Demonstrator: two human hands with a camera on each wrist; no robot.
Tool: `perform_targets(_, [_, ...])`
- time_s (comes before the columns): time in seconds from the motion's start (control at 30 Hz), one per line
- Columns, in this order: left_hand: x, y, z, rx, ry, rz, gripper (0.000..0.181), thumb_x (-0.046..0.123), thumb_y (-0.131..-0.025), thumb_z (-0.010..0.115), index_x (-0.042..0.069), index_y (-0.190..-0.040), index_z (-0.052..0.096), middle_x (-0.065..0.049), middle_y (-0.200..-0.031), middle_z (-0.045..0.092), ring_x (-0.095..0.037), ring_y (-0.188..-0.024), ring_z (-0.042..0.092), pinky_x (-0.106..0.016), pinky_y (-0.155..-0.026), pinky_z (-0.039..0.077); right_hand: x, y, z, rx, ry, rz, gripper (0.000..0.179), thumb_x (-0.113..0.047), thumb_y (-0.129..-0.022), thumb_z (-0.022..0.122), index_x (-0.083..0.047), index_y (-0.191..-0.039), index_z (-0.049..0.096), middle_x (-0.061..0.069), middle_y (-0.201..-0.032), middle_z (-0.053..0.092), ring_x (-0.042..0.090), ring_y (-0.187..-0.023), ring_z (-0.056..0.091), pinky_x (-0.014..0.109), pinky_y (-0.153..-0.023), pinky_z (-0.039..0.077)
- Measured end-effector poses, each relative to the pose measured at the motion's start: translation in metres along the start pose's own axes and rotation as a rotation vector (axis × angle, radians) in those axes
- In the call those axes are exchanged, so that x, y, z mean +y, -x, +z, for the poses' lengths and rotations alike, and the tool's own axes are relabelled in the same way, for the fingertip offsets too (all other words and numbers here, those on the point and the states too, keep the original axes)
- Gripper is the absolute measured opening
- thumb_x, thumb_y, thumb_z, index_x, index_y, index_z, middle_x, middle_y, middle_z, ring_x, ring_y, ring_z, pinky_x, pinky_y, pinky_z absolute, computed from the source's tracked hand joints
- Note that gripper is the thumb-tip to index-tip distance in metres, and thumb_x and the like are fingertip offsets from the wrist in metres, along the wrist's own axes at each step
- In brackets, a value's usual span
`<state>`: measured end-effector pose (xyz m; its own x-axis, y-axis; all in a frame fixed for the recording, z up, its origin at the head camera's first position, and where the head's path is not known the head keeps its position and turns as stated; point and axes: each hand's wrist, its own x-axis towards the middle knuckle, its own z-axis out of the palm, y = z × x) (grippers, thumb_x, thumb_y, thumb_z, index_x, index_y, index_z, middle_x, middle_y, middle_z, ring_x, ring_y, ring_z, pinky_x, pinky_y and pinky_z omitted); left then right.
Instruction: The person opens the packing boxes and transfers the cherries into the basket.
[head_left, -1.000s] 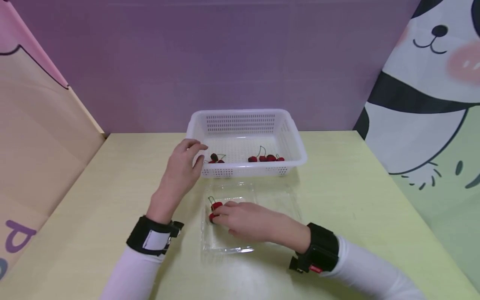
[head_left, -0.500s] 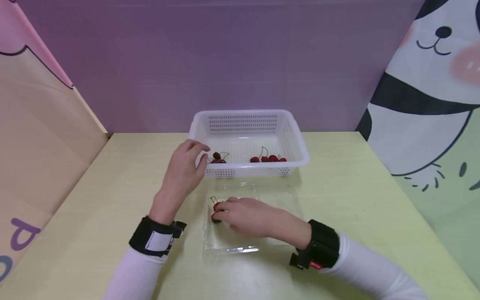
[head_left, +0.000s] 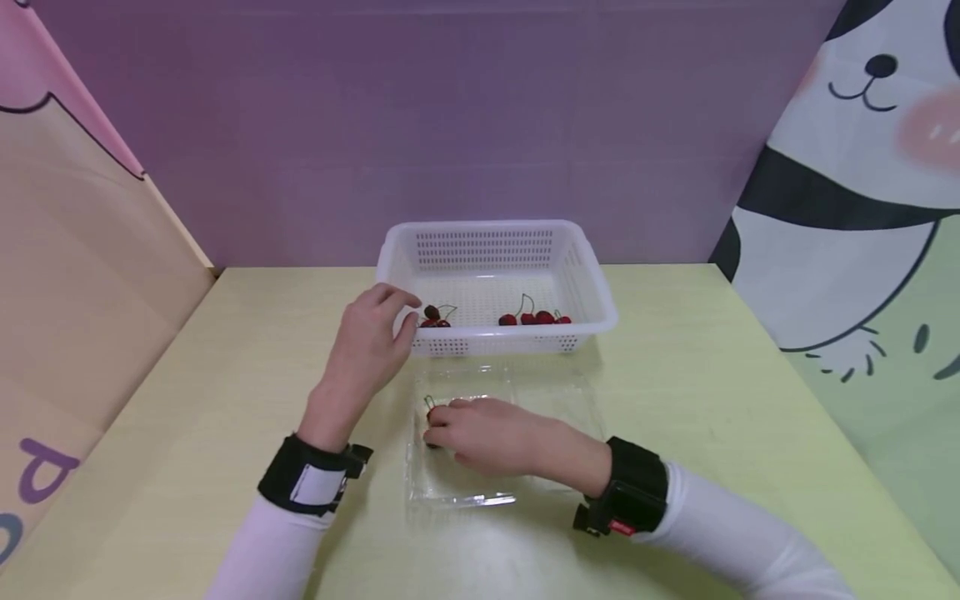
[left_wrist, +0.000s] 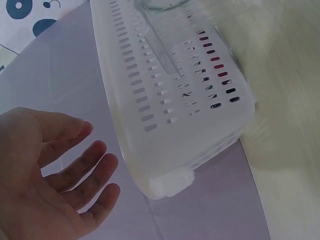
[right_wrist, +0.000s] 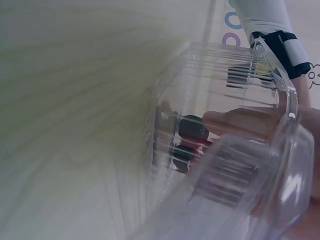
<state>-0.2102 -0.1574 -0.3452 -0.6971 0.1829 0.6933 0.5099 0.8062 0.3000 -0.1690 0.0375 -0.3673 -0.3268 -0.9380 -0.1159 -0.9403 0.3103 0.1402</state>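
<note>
My right hand [head_left: 487, 435] reaches into a clear plastic box [head_left: 551, 404], fingers curled down round a red cherry [head_left: 432, 446] at its left side. Another cherry [head_left: 432, 412], stem up, sits just behind it, partly covered by the fingers. Through the box wall in the right wrist view, a fingertip meets a dark cherry [right_wrist: 192, 127]. My left hand [head_left: 367, 342] hovers by the front left corner of a white slotted basket [head_left: 517, 332]. Its fingers are loosely bent and hold nothing; the left wrist view shows them apart from the basket wall [left_wrist: 145, 105].
Inside the basket lie a cluster of dark cherries [head_left: 433, 317] at left and several red cherries [head_left: 536, 318] at right. A purple wall [head_left: 480, 125] rises behind the basket. The pale wooden table [head_left: 697, 383] extends on both sides.
My right fingers have closed in over the near cherry, covering more of it and of the one behind. The left hand stays by the basket corner. The head view has shifted slightly.
</note>
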Motion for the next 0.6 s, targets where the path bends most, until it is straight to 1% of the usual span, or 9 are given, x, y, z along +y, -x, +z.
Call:
perform_targets(0.1, [0.0003, 0.0008, 0.0, -0.003, -0.004, 0.004, 0.009, 0.001, -0.086, 0.068, 0.0, -0.095, 0.071, -0.013, -0.095, 0.063, -0.03, -0.08, 0.062, -0.035, -0.07, 0.048, 0.0, -0.0009, 0.0007, -0.033, -0.015, 0.024, 0.031, -0.016, -0.092, 0.069, -0.019, -0.123, 0.065, -0.005, -0.121, 0.058, 0.012, -0.104, 0.058, 0.02, -0.081, 0.047])
perform_targets(0.2, [0.0007, 0.0013, -0.0002, -0.003, -0.004, 0.005, 0.009, 0.001, -0.086, 0.068, 0.0, -0.095, 0.071, -0.013, -0.095, 0.063, -0.029, -0.08, 0.061, -0.035, -0.069, 0.048, 0.0002, -0.0016, 0.0019, -0.052, -0.021, 0.035, 0.032, -0.016, -0.092, 0.069, -0.019, -0.124, 0.065, -0.005, -0.122, 0.058, 0.012, -0.105, 0.058, 0.021, -0.083, 0.047])
perform_targets(0.33, [0.0007, 0.0013, -0.0003, -0.002, -0.004, 0.008, 0.008, 0.002, -0.086, 0.068, 0.0, -0.094, 0.07, -0.012, -0.094, 0.063, -0.029, -0.08, 0.061, -0.034, -0.069, 0.047, 0.0004, -0.0017, 0.0043, -0.066, -0.006, 0.038, 0.03, -0.018, -0.093, 0.069, -0.019, -0.123, 0.065, -0.004, -0.118, 0.058, 0.011, -0.103, 0.059, 0.02, -0.085, 0.046])
perform_targets(0.47, [0.0001, 0.0014, 0.0001, -0.001, -0.004, 0.014, 0.008, 0.001, -0.086, 0.068, 0.0, -0.094, 0.07, -0.012, -0.094, 0.063, -0.029, -0.079, 0.061, -0.034, -0.068, 0.047, 0.0006, -0.0022, 0.0069, -0.06, -0.007, 0.055, 0.021, -0.02, -0.096, 0.065, -0.019, -0.117, 0.066, -0.004, -0.113, 0.059, 0.01, -0.099, 0.059, 0.019, -0.083, 0.046])
perform_targets(0.6, [0.0005, 0.0016, 0.0003, -0.007, -0.007, 0.015, 0.008, 0.002, -0.086, 0.069, 0.0, -0.093, 0.07, -0.012, -0.094, 0.063, -0.029, -0.079, 0.061, -0.034, -0.068, 0.047, 0.0001, -0.0024, 0.0092, -0.019, -0.027, 0.067, 0.013, -0.022, -0.099, 0.062, -0.019, -0.109, 0.069, -0.005, -0.105, 0.06, 0.008, -0.094, 0.06, 0.019, -0.078, 0.047])
